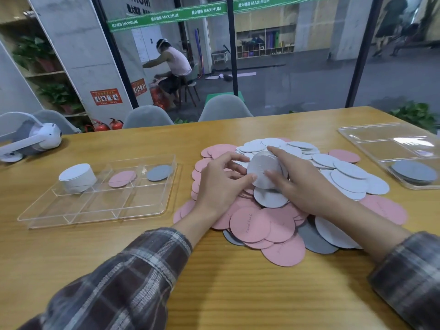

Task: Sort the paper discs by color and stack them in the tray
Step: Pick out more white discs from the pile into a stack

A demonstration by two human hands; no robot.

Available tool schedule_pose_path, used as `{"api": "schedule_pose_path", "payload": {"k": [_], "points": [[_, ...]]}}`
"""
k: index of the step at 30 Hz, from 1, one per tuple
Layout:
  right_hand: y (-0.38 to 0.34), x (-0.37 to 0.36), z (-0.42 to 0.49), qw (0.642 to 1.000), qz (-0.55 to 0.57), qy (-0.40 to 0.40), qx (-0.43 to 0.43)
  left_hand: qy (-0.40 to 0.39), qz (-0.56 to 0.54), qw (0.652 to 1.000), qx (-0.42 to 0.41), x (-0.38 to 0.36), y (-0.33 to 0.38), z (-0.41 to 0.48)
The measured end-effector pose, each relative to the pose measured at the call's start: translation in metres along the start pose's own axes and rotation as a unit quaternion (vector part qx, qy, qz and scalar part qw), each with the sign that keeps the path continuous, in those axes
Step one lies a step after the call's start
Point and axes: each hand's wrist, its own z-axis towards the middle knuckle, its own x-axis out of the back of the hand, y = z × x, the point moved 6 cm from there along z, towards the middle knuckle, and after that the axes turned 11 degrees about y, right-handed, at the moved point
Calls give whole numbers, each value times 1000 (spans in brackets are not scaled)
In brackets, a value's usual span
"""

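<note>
Left sleeve (pixel 114 282) and right sleeve (pixel 409 277), both plaid, enter from the bottom corners of the frame. At centre frame, the left hand (pixel 219 184) and right hand (pixel 300 184) hold a tilted white bundle (pixel 263 170) of discs just above the mixed pile (pixel 281 232). The left thumb and curled fingertips pinch its left edge. The right forefinger arches over the top, and the thumb presses the near face.

The destination is judged to be the white stack (pixel 77 177) in the upper-left compartment of the tray (pixel 95 211), left of centre. Pink discs (pixel 122 178) and grey discs (pixel 159 173) occupy the neighbouring compartments.

Recommendation: square the bundle's edges between both hands before carrying, keep the pressure even, and lower it flat so the stack does not topple.

Not determinable:
- the number of discs in the bundle
- whether stray colours sit inside it
- which discs lie buried beneath the hands
- the full extent of the second tray (pixel 385 141), which is cut off by the right edge
</note>
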Motion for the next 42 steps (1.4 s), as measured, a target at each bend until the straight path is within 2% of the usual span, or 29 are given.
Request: {"api": "schedule_pose_path", "payload": {"k": [5, 8, 11, 20, 27, 31, 38, 42], "points": [[3, 3, 2, 999, -36, 9, 5, 12, 44, 997, -59, 2, 4, 5], [8, 5, 2, 996, -91, 0, 18, 29, 116, 989, -86, 6, -5, 16], [10, -1, -1, 992, -121, -10, 32, 5, 212, 972, -99, 2, -19, 28], [11, 0, 1, 989, -145, -12, -2, -29, 315, 948, -46, -12, -54, 66], [11, 0, 0, 992, -124, -6, -2, -14, 232, 972, -24, -6, -37, 63], [11, 1, 0, 993, -115, -5, -5, 0, 167, 986, 26, 3, -35, 62], [11, 4, 0, 999, -41, 1, -23, 79, 57, 993, 63, 33, -26, 45], [11, 5, 1, 998, 25, 23, -61, 42, -33, 995, 87, 31, -11, 28]]}}
